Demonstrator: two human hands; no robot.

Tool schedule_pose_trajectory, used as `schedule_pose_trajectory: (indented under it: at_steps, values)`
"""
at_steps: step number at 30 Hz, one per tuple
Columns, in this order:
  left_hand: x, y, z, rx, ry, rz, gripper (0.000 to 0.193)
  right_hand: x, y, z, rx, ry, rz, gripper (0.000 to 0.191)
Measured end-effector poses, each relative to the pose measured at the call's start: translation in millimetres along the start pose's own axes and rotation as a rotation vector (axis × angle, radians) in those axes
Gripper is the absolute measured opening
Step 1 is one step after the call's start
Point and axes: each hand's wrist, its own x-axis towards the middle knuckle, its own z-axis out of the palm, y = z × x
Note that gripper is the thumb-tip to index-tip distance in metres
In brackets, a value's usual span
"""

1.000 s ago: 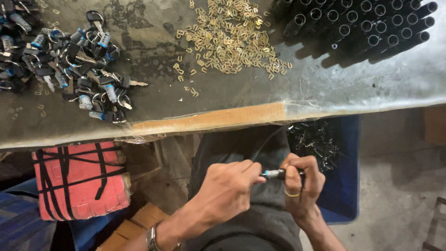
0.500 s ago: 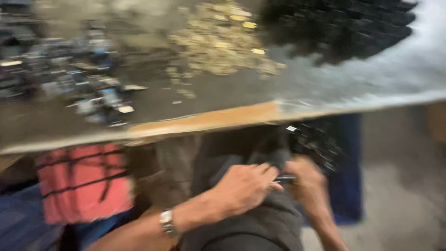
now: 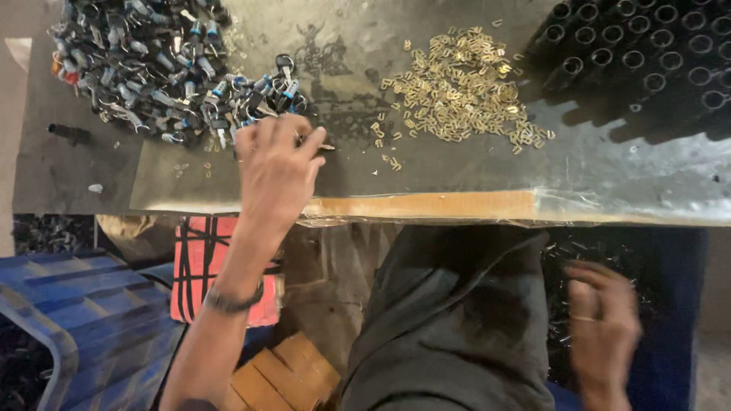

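My left hand (image 3: 278,167) reaches up onto the worktable (image 3: 457,179), its fingers resting at the near edge of a heap of small black, silver and blue metal parts (image 3: 152,68). The back of the hand hides what lies under the fingertips. A thin metal piece (image 3: 326,146) pokes out beside the fingers. My right hand (image 3: 601,327) is low at the right and blurred. Its fingers are spread with nothing visible in them, over a blue bin (image 3: 678,304) of dark parts. It wears a ring.
A scatter of small brass clips (image 3: 464,91) lies mid-table. Rows of black tubes (image 3: 647,53) stand at the back right. Below the table are a red bag (image 3: 198,259), a blue crate (image 3: 68,304), wooden blocks (image 3: 282,373) and my dark-clothed lap (image 3: 457,320).
Both hands were together at my lap on a small dark part. The left hand has since gone up to the parts heap, and the right hand has dropped toward the blue bin, empty.
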Motion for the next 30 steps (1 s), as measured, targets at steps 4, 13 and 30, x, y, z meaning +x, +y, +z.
schedule_pose_trajectory:
  at_steps: [4,13,30]
  values:
    - [5.3,1.6,12.0,-0.072,0.054,-0.082,0.007,-2.6,-67.2,27.6,0.337,-0.184,0.042,0.015]
    - [1.8,-0.5,17.7,0.093,0.019,-0.041,0.019,10.3,-129.5,65.7,0.83,-0.647,0.066,0.024]
    - [19.0,10.0,9.8,-0.181,-0.041,-0.118,0.012,21.9,-121.2,80.4,1.067,-0.706,0.316,0.037]
